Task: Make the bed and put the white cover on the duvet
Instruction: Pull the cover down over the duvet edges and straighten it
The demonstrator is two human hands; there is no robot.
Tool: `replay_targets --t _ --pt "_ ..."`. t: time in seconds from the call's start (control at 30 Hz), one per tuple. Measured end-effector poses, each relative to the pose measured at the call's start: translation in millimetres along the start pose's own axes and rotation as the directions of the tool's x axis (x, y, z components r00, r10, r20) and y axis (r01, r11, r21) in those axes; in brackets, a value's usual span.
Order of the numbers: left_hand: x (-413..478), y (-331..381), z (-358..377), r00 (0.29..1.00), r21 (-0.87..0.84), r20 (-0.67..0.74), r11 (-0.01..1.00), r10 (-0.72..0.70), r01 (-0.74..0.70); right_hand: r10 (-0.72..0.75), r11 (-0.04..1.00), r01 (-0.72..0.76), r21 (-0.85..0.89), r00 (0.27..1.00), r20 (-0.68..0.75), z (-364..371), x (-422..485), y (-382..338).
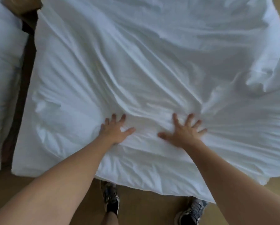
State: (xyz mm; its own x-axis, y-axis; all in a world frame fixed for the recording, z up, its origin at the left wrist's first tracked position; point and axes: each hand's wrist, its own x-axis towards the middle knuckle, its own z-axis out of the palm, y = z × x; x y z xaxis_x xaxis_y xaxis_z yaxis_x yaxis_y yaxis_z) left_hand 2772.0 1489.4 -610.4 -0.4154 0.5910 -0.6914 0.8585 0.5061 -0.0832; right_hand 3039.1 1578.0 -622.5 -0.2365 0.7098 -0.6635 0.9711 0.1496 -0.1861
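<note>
The white duvet (152, 62) fills most of the view. It lies spread out ahead of both hands and reaches well to either side of them. Long creases run across it at a slant from the far left down toward the hands, and bunch up in the cloth between and just ahead of the fingers. Far to the right of the right hand the cloth is rumpled into a raised fold. The near edge of the duvet hangs just behind the wrists, above the feet. Whether this white surface is the cover or the bare duvet cannot be told.

The wooden floor (144, 208) shows below the near edge, behind the hands, and at the far right.

White pillows (4, 62) lie well to the left of the left hand, apart from the duvet across a dark gap (24, 78).

Both bare forearms reach in from the bottom corners.

The left hand (115, 131) lies flat on the duvet, palm down, fingers spread and straight, holding nothing. The right hand (184, 133) lies near it in the same way, palm down with fingers fanned wide, pressing on the cloth. The two thumbs point toward each other with a strip of creased cloth between them.

Two dark shoes (110, 197) stand on the floor below the hands.
</note>
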Motion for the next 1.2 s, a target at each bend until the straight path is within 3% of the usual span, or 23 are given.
replay_targets --t 0.07,0.13,0.17,0.2,0.23,0.27,0.33,0.4,0.43,0.47,0.5,0.53,0.6,0.63,0.7,0.8,0.9,0.97,1.07,1.13,1.2 --pt "3 -16 0 0.99 -0.023 -0.02 0.99 0.14 -0.14 -0.163 0.986 0.16 -0.035 0.984 -0.073 14 -3 -57" --pt "3 -55 -20 0.931 0.124 -0.216 0.954 0.294 -0.273 -0.321 0.944 0.312 -0.111 0.944 -0.078 33 -8 -113" --pt "8 -83 -32 0.857 0.191 -0.391 0.94 0.335 -0.281 -0.346 0.931 0.334 -0.148 0.936 -0.064 42 -8 -138" --pt "18 -117 -43 0.738 0.224 -0.581 0.939 0.343 -0.259 -0.338 0.931 0.326 -0.163 0.94 -0.051 50 -7 -163" --pt "28 -153 -53 0.631 0.212 -0.711 0.95 0.31 -0.228 -0.314 0.941 0.305 -0.148 0.948 -0.044 57 -7 -187" --pt "40 -187 -60 0.572 0.149 -0.79 0.974 0.222 -0.172 -0.292 0.951 0.285 -0.12 0.956 -0.038 62 -5 -212" --pt "55 -246 -77 0.667 -0.085 -0.743 0.996 -0.053 -0.016 -0.274 0.961 0.272 -0.056 0.961 -0.038 70 -4 -268" --pt "70 -289 -89 0.778 -0.386 -0.57 0.922 -0.264 0.03 -0.287 0.952 0.296 0.078 0.952 -0.105 71 -11 -330" --pt "81 -307 -93 0.847 -0.61 -0.424 0.792 -0.32 -0.006 -0.289 0.932 0.317 0.177 0.942 -0.17 68 -16 -360" --pt "92 -324 -97 0.914 -0.836 -0.241 0.549 -0.326 -0.024 -0.281 0.9 0.342 0.272 0.929 -0.24 65 -21 -391" --pt "100 -339 -99 0.942 -0.939 -0.112 0.344 -0.317 0.004 -0.272 0.868 0.369 0.333 0.913 -0.303 62 -26 -421" --pt "110 -350 -99 0.944 -0.958 -0.069 0.286 -0.324 0.028 -0.276 0.853 0.398 0.338 0.893 -0.355 59 -32 -449" --pt "133 -364 -97 0.918 -0.902 -0.068 0.418 -0.391 0.111 -0.312 0.891 0.406 0.205 0.873 -0.375 60 -39 -498" --pt "141 -363 -99 0.918 -0.864 -0.075 0.484 -0.39 0.136 -0.301 0.924 0.362 0.128 0.89 -0.341 65 -36 -516" --pt "155 -353 -109 0.95 -0.881 -0.077 0.467 -0.303 0.078 -0.189 0.974 0.214 0.07 0.946 -0.263 71 -26 -534" --pt "163 -339 -120 0.976 -0.968 -0.034 0.249 -0.214 0.021 -0.049 0.985 0.092 0.143 0.959 -0.281 56 -1 -526" --pt "166 -338 -113 0.986 -0.994 0.09 -0.075 -0.139 0.08 0.026 0.954 0.085 0.287 0.931 -0.364 33 10 -509" --pt "157 -341 -112 0.991 -0.971 0.123 -0.211 -0.052 0.11 0.035 0.927 0.09 0.363 0.945 -0.325 22 9 -498" --pt "118 -359 -107 0.99 -0.93 0.071 -0.367 -0.125 0.02 -0.057 0.866 0.152 0.476 0.976 -0.209 14 -2 -484" --pt "78 -386 -94 0.977 -0.885 0.031 -0.459 -0.213 -0.072 -0.189 0.756 0.178 0.63 0.981 -0.051 17 -23 -482" --pt "34 -429 -75 0.954 -0.872 0.054 -0.48 -0.294 -0.099 -0.293 0.728 0.216 0.651 0.956 0.01 31 -51 -488"
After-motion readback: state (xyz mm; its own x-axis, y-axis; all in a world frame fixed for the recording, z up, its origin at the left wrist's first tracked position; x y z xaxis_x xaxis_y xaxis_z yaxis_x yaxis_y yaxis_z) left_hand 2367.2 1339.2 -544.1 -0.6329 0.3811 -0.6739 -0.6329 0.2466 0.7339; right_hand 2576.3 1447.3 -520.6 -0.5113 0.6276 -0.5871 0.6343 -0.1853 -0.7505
